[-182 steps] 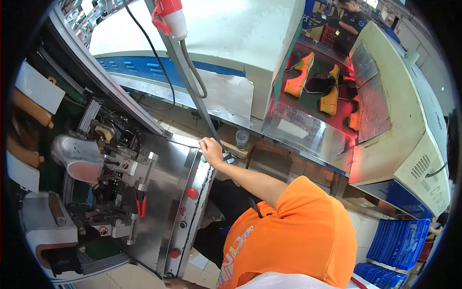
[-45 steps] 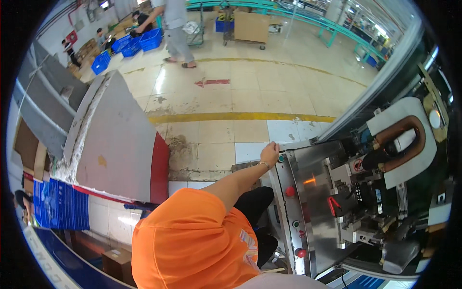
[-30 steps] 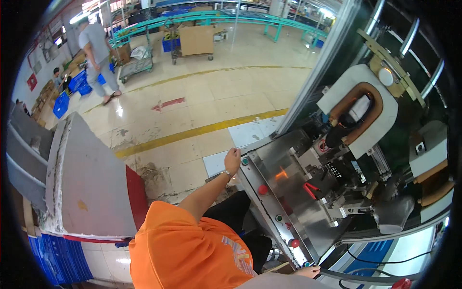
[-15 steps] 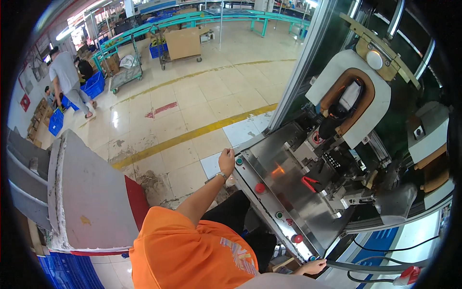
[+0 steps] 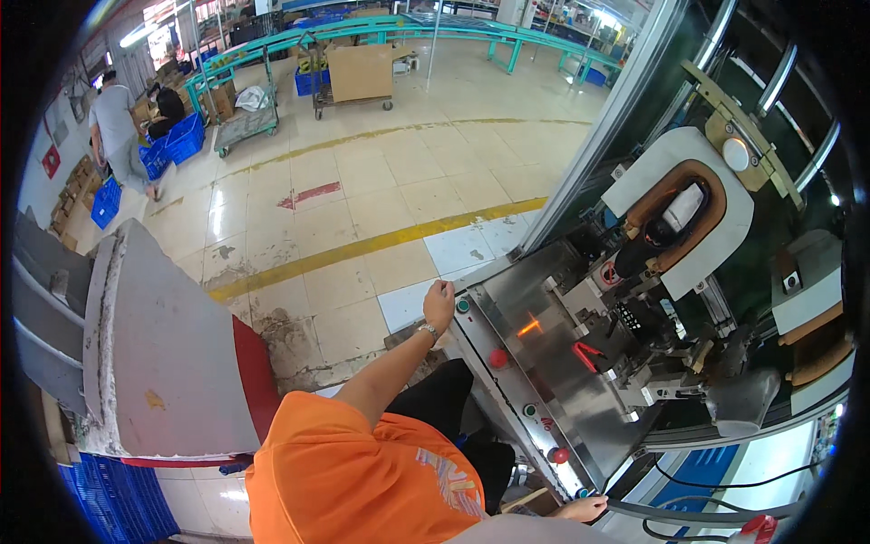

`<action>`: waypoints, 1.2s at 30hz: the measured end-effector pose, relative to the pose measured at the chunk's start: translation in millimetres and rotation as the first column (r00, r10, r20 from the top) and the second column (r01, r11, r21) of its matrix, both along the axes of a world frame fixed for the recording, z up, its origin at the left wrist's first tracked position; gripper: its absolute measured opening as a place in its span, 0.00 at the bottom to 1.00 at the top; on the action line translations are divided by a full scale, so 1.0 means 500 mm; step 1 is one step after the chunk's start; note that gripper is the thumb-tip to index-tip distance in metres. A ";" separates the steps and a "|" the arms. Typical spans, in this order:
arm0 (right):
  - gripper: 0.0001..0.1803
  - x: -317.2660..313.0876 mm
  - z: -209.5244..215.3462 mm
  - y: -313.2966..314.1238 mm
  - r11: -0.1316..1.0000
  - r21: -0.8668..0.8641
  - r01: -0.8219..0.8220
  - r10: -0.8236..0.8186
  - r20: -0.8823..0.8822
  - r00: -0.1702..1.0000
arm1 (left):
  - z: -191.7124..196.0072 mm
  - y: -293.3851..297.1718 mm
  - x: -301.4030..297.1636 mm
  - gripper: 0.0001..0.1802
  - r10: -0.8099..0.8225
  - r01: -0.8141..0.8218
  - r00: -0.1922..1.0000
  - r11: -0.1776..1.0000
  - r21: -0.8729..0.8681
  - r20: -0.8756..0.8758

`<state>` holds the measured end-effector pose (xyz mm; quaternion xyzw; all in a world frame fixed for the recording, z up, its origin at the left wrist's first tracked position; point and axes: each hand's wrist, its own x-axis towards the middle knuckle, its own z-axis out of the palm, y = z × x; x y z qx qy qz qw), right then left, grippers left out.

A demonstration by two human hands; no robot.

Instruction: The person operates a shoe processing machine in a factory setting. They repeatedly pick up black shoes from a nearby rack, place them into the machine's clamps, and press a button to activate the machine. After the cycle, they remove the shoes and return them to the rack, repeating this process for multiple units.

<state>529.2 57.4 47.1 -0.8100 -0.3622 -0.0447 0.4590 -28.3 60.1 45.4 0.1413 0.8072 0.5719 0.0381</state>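
Observation:
My left hand [image 5: 439, 304], with a watch on the wrist, rests with curled fingers on the near corner of a steel control panel [image 5: 535, 381], right beside a green button [image 5: 463, 306]. My left arm reaches there from my orange-sleeved shoulder [image 5: 353, 471]. My right hand [image 5: 580, 510] lies at the panel's other end by the lower edge of the view; only part of it shows. Two red buttons [image 5: 497, 358] sit along the panel between my hands. Behind the panel a red clamp part [image 5: 584, 354] and a white, brown-lined oval frame [image 5: 716, 227] belong to the machine.
A grey machine housing with a red edge [image 5: 154, 344] stands at my left, with blue crates [image 5: 100, 499] below it. The tiled floor has a yellow line [image 5: 381, 243]. Farther off are a cart with a cardboard box [image 5: 360, 71] and a person in grey [image 5: 118, 127]. Cables [image 5: 689, 517] run lower right.
The view has swung from the machine's other side round to the open floor. Over the last second my left hand has stayed on the panel corner; the camera has tilted slightly.

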 end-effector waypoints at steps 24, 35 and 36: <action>0.23 -0.021 0.013 0.006 1.000 0.005 0.025 -0.024 -0.044 0.999 | 0.000 -0.007 -0.009 0.17 -0.002 0.002 1.000 1.000 -0.008 -0.028; 0.25 -0.015 0.012 0.004 0.999 -0.022 0.026 -0.028 -0.098 0.995 | -0.003 0.000 -0.006 0.16 -0.002 0.002 1.000 1.000 -0.004 -0.013; 0.25 -0.010 0.004 0.006 0.999 -0.013 0.038 -0.038 -0.054 0.998 | -0.002 0.000 -0.005 0.16 -0.005 0.004 1.000 1.000 -0.014 -0.010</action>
